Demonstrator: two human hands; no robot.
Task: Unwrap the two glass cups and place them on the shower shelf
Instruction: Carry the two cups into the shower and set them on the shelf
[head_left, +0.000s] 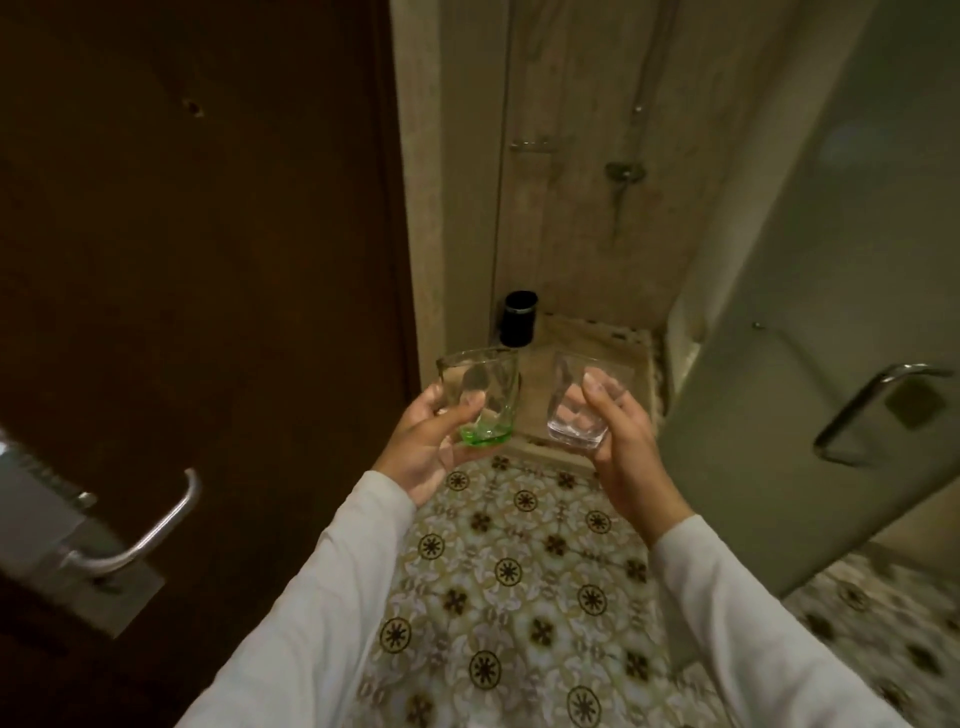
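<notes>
The left hand (423, 441) has its fingers closed around a green-bottomed clear glass cup (480, 397); the right hand (621, 441) grips a colourless clear glass cup (582, 402). Both cups are held above the patterned tile floor (519, 571), well short of the small metal shower shelf (532, 145).

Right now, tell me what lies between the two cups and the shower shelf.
In the head view, nothing blocks the way: the green-bottomed cup and clear cup are held before the open shower, with only bare wall below the shower shelf. A black container sits low, beside the path.
</notes>
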